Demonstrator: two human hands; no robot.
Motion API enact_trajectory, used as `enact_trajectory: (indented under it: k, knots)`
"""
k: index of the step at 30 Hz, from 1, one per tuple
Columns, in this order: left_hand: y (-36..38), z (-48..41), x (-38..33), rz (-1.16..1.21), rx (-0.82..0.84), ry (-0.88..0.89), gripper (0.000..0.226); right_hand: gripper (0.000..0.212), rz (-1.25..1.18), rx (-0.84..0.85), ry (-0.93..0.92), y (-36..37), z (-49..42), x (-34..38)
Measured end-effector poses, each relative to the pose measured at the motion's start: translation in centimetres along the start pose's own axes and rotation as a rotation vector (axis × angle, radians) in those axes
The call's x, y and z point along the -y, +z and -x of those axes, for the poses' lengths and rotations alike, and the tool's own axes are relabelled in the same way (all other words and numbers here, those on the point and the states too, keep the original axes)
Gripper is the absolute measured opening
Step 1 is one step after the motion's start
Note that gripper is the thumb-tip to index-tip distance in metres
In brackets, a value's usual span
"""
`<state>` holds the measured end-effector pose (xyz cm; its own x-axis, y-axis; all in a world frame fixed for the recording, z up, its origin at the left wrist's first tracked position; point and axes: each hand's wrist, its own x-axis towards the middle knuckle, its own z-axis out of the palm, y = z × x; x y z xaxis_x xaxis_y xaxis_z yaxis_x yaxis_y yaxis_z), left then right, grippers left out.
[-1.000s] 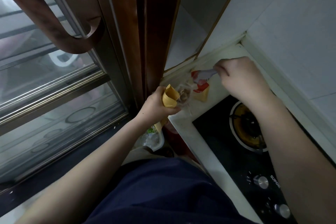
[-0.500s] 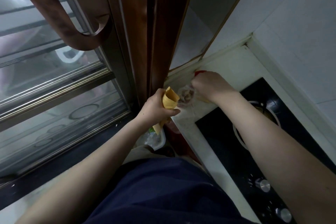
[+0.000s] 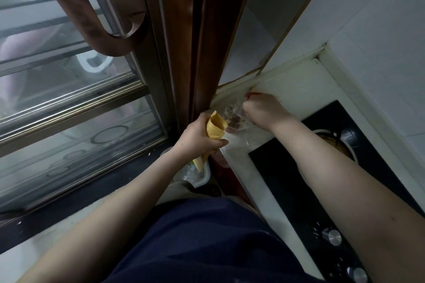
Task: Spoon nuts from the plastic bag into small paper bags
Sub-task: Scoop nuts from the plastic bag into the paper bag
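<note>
My left hand grips a small yellow paper bag around its middle, mouth up and open, at the counter's left edge. Right beside it lies a clear plastic bag with brown nuts showing through. My right hand is closed, fingers down inside or at the plastic bag's mouth. Whatever that hand holds is hidden by the fingers; a bit of red shows just behind it. No spoon is visible.
The white counter ends at a tiled wall corner. A black gas hob with burner and two knobs lies under my right forearm. A brown sliding door frame stands left. A white bin sits on the floor below.
My right hand has come from the far counter corner to the plastic bag beside the paper bag. The left hand has kept the paper bag in place.
</note>
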<state>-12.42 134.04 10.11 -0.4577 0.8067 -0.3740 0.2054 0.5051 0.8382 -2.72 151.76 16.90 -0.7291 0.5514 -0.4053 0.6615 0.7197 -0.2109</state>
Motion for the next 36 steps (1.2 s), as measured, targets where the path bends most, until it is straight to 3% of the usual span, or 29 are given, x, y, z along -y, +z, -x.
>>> enact_trajectory:
  k: [7, 21, 28, 33, 36]
  knots:
    - [0.1, 0.4, 0.5, 0.007, 0.000, -0.025, 0.080, 0.018, 0.110, -0.037, -0.057, -0.1, -1.6, -1.6]
    - [1.6, 0.5, 0.9, -0.065, 0.195, -0.044, 0.081, 0.037, -0.114, 0.043, -0.023, -0.5, -2.7, -3.7]
    - [2.5, 0.3, 0.5, -0.061, 0.247, -0.018, 0.077, 0.023, -0.324, -0.001, 0.125, -1.3, -2.5, -3.5]
    - [2.3, 0.2, 0.4, -0.040, 0.237, -0.013, 0.068, 0.027, -0.548, -0.012, 0.180, -2.1, -2.0, -3.5]
    - [2.3, 0.1, 0.3, -0.050, 0.228, 0.000, 0.071, 0.015, -0.597, -0.036, 0.190, -2.9, -1.5, -3.5]
